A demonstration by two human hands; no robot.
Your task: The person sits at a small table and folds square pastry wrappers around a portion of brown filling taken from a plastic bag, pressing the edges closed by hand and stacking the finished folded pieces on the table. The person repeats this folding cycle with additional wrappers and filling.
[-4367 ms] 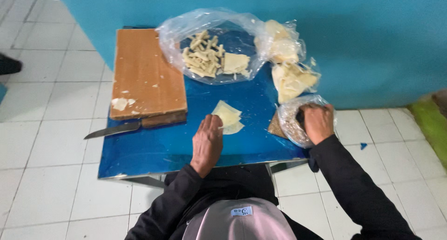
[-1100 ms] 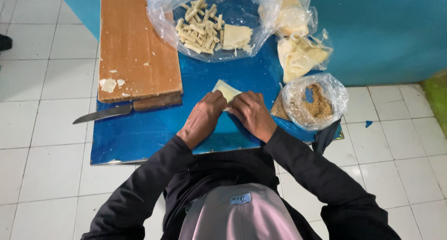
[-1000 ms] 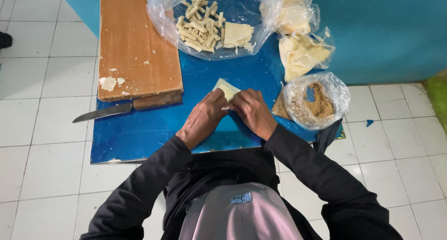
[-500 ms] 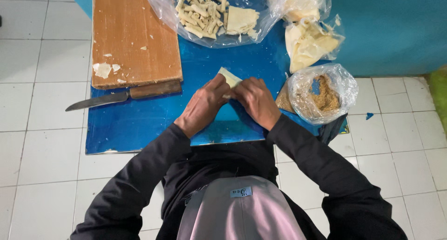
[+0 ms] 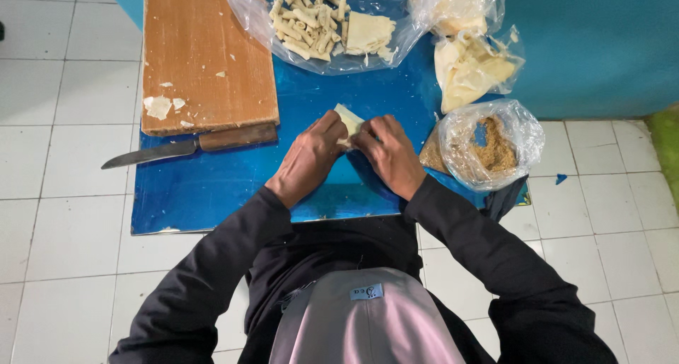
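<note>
Both my hands meet over a pale thin wrapper sheet [image 5: 348, 116] lying on the blue table [image 5: 212, 187]. My left hand [image 5: 310, 159] presses its left side with the fingers curled over it. From the right, my right hand [image 5: 387, 155] grips the same sheet, fingertips against those of the left. Only one corner of the wrapper sticks out beyond the fingers; what is inside it is hidden.
A wooden cutting board [image 5: 205, 53] with pale scraps lies at the left, a knife [image 5: 187, 146] along its near edge. Behind are a clear bag of rolled pieces [image 5: 315, 18] and bags of folded wrappers [image 5: 467, 60]. A bag of brown crumbly filling [image 5: 491, 145] sits right.
My right hand left the bag of brown filling and joined the left on the wrapper. Both hands have since closed further over it, leaving less of the sheet showing.
</note>
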